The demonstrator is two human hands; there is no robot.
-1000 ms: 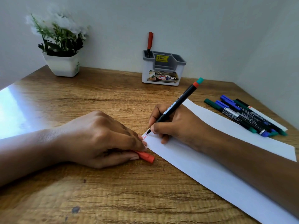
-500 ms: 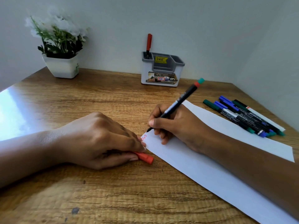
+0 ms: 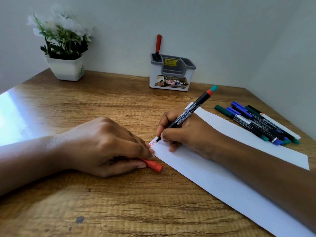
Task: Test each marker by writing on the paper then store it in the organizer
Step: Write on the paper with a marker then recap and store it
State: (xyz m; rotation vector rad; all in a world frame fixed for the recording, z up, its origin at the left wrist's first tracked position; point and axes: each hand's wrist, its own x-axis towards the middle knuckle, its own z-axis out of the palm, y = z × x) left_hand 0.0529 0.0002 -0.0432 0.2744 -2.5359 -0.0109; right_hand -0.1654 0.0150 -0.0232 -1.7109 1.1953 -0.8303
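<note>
My right hand [image 3: 186, 132] grips a black marker [image 3: 189, 113] with a red and teal end, its tip touching the near-left corner of the white paper [image 3: 205, 171], beside small red writing [image 3: 152, 144]. My left hand [image 3: 109, 146] rests on the table with its fingertips on the paper's corner and holds the red cap [image 3: 153, 165]. The grey and white organizer [image 3: 171, 72] stands at the back wall with one red marker [image 3: 158, 47] upright in its left slot. Several blue and green capped markers [image 3: 256, 124] lie in a pile on the right.
A white pot with white flowers [image 3: 65, 48] stands at the back left. The wooden table [image 3: 85, 106] meets walls at the back and on the right. A bright glare lies on its left edge.
The marker tip has shifted slightly right along the paper's corner and the red writing has grown longer. My left hand stays put on the cap.
</note>
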